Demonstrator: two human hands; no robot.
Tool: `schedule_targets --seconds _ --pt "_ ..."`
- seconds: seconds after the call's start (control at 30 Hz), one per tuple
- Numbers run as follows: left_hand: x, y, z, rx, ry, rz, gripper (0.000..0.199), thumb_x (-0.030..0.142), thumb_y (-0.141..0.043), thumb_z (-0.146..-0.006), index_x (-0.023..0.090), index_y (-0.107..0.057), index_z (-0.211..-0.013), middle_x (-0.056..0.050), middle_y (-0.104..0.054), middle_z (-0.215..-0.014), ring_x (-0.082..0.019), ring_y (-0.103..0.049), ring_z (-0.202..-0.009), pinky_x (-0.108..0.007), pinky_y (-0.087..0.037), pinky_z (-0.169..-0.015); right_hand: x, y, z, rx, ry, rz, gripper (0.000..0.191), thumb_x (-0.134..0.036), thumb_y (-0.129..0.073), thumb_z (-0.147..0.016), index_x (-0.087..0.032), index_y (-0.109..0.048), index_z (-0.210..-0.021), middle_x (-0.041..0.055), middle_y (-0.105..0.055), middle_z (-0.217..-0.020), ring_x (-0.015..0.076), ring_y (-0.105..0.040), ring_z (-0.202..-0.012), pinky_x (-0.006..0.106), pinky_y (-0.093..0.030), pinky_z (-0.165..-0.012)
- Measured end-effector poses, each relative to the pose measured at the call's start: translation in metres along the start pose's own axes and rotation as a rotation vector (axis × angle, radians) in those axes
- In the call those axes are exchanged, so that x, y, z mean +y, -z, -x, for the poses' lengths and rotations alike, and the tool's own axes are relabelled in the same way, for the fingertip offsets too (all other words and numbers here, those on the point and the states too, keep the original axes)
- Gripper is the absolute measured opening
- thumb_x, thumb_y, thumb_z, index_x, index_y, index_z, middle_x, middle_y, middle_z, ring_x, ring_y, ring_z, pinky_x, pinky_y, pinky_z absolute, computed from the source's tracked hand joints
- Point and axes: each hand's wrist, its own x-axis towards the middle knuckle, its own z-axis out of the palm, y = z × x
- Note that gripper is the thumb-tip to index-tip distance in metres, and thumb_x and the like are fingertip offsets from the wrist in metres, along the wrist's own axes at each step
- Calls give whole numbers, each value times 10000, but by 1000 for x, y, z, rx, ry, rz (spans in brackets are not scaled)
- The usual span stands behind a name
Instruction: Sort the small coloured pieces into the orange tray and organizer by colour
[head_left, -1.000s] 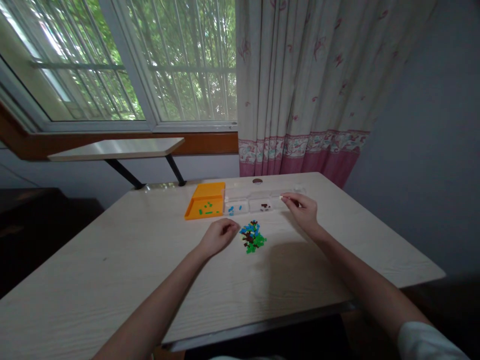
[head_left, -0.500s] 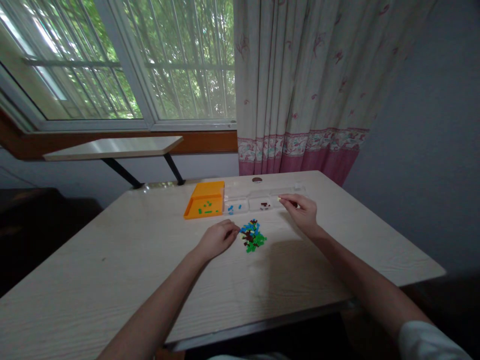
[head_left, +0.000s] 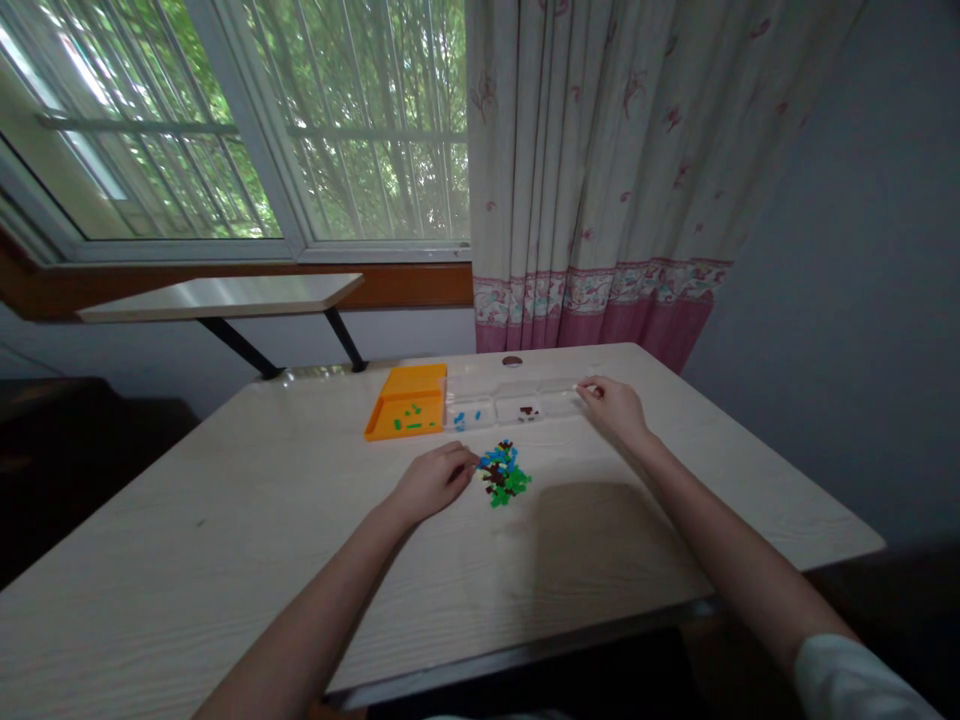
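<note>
- Head view: I see the pale surface (head_left: 225,560) carrying everything, its near edge cut off.
- Orange tray (head_left: 406,414) holds a few green bits.
- Clear divided box (head_left: 517,402) runs left to right; it holds blue, then brown bits.
- Mixed pile of bits (head_left: 501,475) lies near centre.
- My left hand (head_left: 433,482) curls loosely beside the pile, holding nothing I can see.
- My right hand (head_left: 616,408) pinches a tiny pale piece (head_left: 583,388) at the box's right end; its orientation is too small to tell.

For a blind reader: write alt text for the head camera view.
A person's left hand rests beside a small pile of blue, green and brown pieces on a pale wooden table, while the right hand reaches the clear compartment tray next to an orange tray.
</note>
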Motion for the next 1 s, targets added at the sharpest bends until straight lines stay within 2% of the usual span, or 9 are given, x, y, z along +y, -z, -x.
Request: schedule_targets --seconds 0.13,0.27,0.4,0.67,0.8,1.0 --pt "-1 0 0 -3 -1 -6 227 218 -394 -808 207 -601 -899 -31 -583 -863 -139 -540 -799 -214 -403 -703 8 -14 1 -137 -56 103 248 -361 -486 -782 -234 -669 -890 35 -643 -688 154 -555 -611 228 -351 -535" --pt "0 1 1 -7 4 -15 234 221 -391 -811 207 -600 -915 -31 -576 -854 -134 -536 -780 -210 -398 -689 1 -16 5 -143 -37 71 271 -351 -453 -801 -224 -657 -926 40 -637 -690 151 -551 -609 230 -356 -548" --pt "2 3 1 -20 -17 -25 238 221 -393 -810 210 -602 -925 -30 -568 -843 -129 -532 -767 -206 -394 -678 -19 -14 17 -158 50 -37 284 -352 -427 -814 -207 -652 -910 20 -618 -647 128 -532 -562 214 -343 -525" --pt "0 3 0 -3 39 20 239 246 -407 -806 203 -618 -911 -41 -585 -863 -139 -540 -788 -216 -403 -697 -70 -20 48 -374 293 -135 234 -316 -442 -817 -230 -642 -905 -3 -635 -665 113 -548 -574 195 -336 -529" --pt "-3 1 -1 16 73 25 231 269 -424 -801 212 -623 -904 -37 -597 -870 -142 -548 -792 -217 -401 -704 -77 -23 53 -434 344 -127 225 -310 -449 -813 -240 -645 -900 -10 -628 -652 110 -550 -584 193 -340 -541" --pt "-3 0 -2 21 140 -10 239 291 -443 -784 224 -635 -911 -33 -608 -873 -141 -549 -753 -214 -392 -647 -76 -24 52 -445 352 -133 226 -306 -451 -815 -234 -646 -906 -7 -628 -655 108 -547 -585 192 -338 -543"
